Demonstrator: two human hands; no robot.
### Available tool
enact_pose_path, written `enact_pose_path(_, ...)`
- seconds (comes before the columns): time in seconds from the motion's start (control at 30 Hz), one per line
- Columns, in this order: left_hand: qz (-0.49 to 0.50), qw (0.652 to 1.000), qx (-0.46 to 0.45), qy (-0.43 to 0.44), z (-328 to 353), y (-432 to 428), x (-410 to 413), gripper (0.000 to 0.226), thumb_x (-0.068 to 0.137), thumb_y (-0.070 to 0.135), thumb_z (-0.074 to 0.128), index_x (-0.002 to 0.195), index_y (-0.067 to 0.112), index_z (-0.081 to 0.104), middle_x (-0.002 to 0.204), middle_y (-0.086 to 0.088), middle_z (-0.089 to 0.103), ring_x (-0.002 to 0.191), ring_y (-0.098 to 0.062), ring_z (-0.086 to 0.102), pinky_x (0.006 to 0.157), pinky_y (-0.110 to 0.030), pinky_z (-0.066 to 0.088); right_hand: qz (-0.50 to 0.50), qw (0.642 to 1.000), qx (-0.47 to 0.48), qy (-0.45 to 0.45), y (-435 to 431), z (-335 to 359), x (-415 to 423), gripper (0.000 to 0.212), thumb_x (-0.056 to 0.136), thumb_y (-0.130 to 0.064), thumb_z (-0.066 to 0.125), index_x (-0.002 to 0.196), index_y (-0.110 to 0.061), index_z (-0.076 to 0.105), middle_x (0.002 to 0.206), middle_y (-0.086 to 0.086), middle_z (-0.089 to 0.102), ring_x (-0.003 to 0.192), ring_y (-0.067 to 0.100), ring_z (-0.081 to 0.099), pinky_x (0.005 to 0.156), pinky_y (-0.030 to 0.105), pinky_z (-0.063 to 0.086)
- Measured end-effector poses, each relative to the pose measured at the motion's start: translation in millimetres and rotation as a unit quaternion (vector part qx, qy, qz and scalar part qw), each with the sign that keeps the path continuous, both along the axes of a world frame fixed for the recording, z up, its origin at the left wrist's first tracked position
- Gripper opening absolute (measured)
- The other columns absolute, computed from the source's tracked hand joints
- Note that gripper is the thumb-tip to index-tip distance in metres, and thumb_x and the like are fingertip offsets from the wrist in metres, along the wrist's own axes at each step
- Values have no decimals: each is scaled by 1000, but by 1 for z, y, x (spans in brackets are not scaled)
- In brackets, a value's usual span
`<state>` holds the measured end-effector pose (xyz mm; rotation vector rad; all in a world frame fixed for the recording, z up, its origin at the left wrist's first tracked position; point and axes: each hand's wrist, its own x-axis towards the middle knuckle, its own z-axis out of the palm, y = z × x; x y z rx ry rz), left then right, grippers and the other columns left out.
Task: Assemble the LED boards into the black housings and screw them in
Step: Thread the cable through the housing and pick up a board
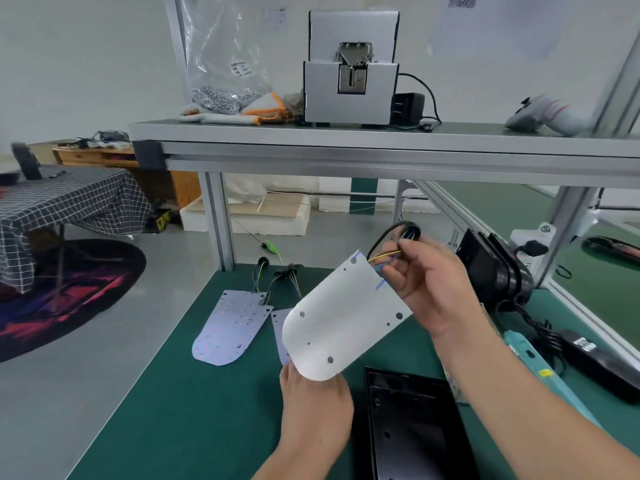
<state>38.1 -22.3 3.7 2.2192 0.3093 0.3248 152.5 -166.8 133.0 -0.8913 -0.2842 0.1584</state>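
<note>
**Station check: LED board held off the bench, housing lying beside it**

The left hand (315, 407) holds the rounded lower end of an LED board (343, 323). Its fingers are mostly hidden behind the board, so the exact grip cannot be made out. The board is lifted above the bench (173, 410), tilted, with its plain white back facing the camera.

The right hand (429, 289) has its fingers curled and pinches the wire bundle (384, 254) that comes off the board's upper straight end. A black cable loops above the fingers.

A black housing (415, 427) lies flat on the bench just right of the left forearm, open side up. More black housings (491, 268) stand on edge near the right rail, behind the right hand.

A second LED board (230, 327) lies component side up on the bench, left of the held one, its wires trailing towards the far edge. A third LED board (282, 327) lies next to it, largely covered by the held board.

A teal screwdriver (530, 358) and a black power adapter (595, 362) lie on the bench to the right.

On the shelf (346, 136) above stand a grey screw feeder (349, 88), a clear bag of screws (225, 64) and folded gloves (235, 114).
</note>
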Motion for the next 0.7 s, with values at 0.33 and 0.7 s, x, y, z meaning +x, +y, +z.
enact_pose_path(0.33,-9,885,-445,-141,44,29,-4,21,107,27,57,106,24,78,105,-9,79,81,-19,68,72,-30,50,31,995,-93,11,-51,-24,-66,24,91,-9,62,114,-7,62,85,16,68,66,27,72,48,25,58)
enact_pose_path(0.7,-228,940,-125,-220,92,4,-67,77,86,86,55,145,37,60,150,10,60,141,-13,52,105,-31,45,-104,989,-101,-12,-43,-40,-107,38,83,-21,76,109,-5,54,88,18,74,78,33,79,53,26,60)
